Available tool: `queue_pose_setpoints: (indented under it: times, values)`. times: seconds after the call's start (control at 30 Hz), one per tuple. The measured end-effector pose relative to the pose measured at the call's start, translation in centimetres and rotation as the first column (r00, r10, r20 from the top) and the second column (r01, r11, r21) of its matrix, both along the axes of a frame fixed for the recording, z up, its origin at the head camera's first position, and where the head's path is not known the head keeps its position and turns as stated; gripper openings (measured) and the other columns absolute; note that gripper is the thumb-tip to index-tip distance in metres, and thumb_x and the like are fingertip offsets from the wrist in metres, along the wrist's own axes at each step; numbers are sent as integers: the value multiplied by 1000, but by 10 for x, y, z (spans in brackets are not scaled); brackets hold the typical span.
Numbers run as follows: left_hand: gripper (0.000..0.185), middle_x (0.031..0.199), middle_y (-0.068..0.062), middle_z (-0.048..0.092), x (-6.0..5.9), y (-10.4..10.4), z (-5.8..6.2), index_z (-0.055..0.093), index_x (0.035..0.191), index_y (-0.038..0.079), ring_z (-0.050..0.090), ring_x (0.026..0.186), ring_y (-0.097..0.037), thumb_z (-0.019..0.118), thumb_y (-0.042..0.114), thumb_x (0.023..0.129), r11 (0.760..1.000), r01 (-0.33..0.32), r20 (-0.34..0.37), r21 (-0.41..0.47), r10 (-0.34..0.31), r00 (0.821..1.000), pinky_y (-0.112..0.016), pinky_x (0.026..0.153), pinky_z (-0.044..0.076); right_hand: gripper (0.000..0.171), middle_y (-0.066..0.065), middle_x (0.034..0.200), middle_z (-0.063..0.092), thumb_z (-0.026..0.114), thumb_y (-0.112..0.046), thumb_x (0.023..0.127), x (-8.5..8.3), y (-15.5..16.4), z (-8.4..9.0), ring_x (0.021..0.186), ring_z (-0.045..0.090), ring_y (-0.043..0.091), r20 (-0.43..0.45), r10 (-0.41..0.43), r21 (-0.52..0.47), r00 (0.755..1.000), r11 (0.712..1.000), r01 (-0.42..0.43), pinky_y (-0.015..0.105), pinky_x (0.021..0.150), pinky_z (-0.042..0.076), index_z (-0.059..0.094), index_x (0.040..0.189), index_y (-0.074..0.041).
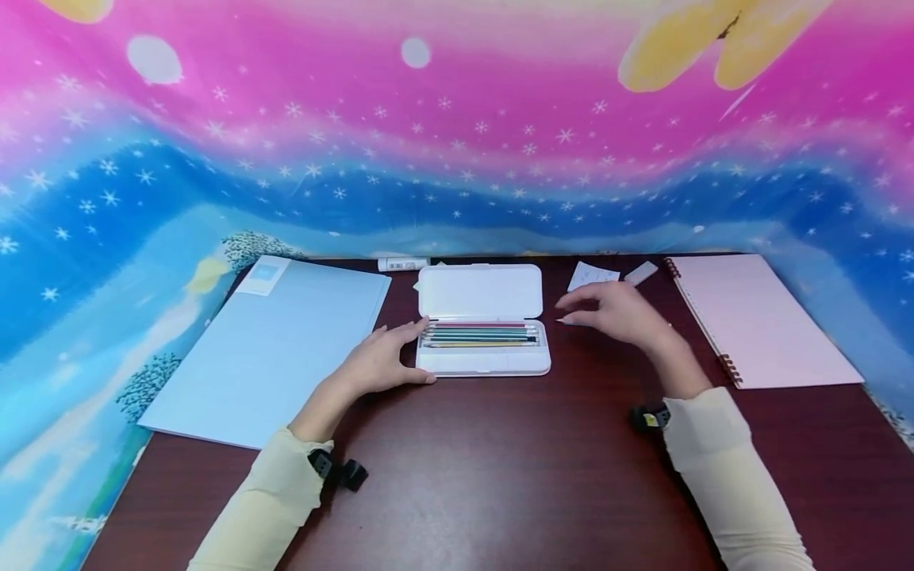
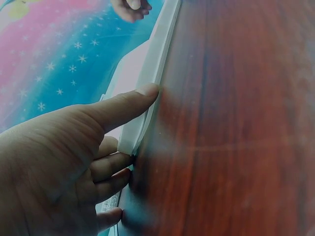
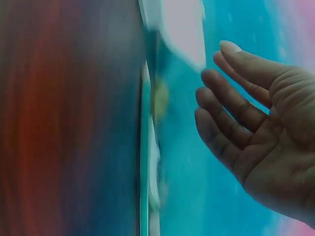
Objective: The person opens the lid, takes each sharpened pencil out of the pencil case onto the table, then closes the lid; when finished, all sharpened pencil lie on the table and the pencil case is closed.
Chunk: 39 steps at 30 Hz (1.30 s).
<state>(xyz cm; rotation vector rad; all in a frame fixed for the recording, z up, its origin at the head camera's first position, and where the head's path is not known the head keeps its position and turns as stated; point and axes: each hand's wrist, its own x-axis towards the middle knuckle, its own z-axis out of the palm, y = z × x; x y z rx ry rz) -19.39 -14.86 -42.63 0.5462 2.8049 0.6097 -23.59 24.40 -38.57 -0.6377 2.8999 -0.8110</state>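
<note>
A white pencil case (image 1: 482, 363) lies on the table with its lid (image 1: 480, 292) raised at the back. Several pencils (image 1: 478, 335) are lined up inside it, red, green and yellow among them. My left hand (image 1: 378, 361) holds the case by its left end, thumb along the front edge and fingers at the side, as the left wrist view also shows. To the right of the case my right hand (image 1: 617, 313) is raised with nothing in it. Its fingers (image 3: 221, 110) are relaxed and slightly bent, the thumb apart from the case.
A large light-blue folder (image 1: 264, 349) lies on the left, a pink spiral notebook (image 1: 764, 325) on the right. Along the back edge are a white glue stick (image 1: 403, 263), a printed paper slip (image 1: 593, 275) and an eraser-like white block (image 1: 641, 274). Behind hangs a patterned curtain (image 1: 457, 159).
</note>
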Motion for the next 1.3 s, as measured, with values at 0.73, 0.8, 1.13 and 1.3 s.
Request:
queue_pose_setpoints:
  times: [0.73, 0.8, 1.13, 1.3]
  values:
    - [101, 161, -13, 41, -2, 3, 1, 29, 161, 17, 39, 150, -30, 81, 52, 81, 1000, 9, -2, -1, -9, 1000, -53, 129, 20, 20, -1, 90, 71, 72, -12, 93, 5, -100, -16, 83, 56, 17, 163, 222, 114, 961, 964, -242, 32, 78, 46, 79, 111, -18]
    - [101, 161, -13, 41, -2, 3, 1, 29, 161, 17, 39, 150, -31, 81, 52, 82, 1000, 7, 2, -2, -7, 1000, -53, 128, 20, 18, -2, 81, 64, 72, -12, 94, 4, -100, -16, 78, 54, 16, 164, 233, 108, 959, 962, -252, 32, 75, 44, 79, 110, -18]
    - [100, 161, -14, 41, -1, 1, 1, 30, 161, 16, 39, 150, -31, 81, 51, 82, 1000, 3, 0, 1, -3, 1000, -54, 128, 20, 17, -4, 105, 75, 74, -17, 93, 2, -85, -8, 89, 62, 13, 65, 216, 78, 974, 972, -221, 35, 81, 53, 81, 106, -25]
    - [100, 161, -14, 41, 0, 0, 0, 29, 161, 17, 38, 150, -31, 81, 51, 82, 1000, -1, 7, 6, 1, 1000, -53, 128, 20, 16, -2, 105, 75, 74, -15, 93, 1, -69, -2, 93, 65, 15, 40, 174, 37, 984, 984, -176, 40, 83, 56, 82, 104, -23]
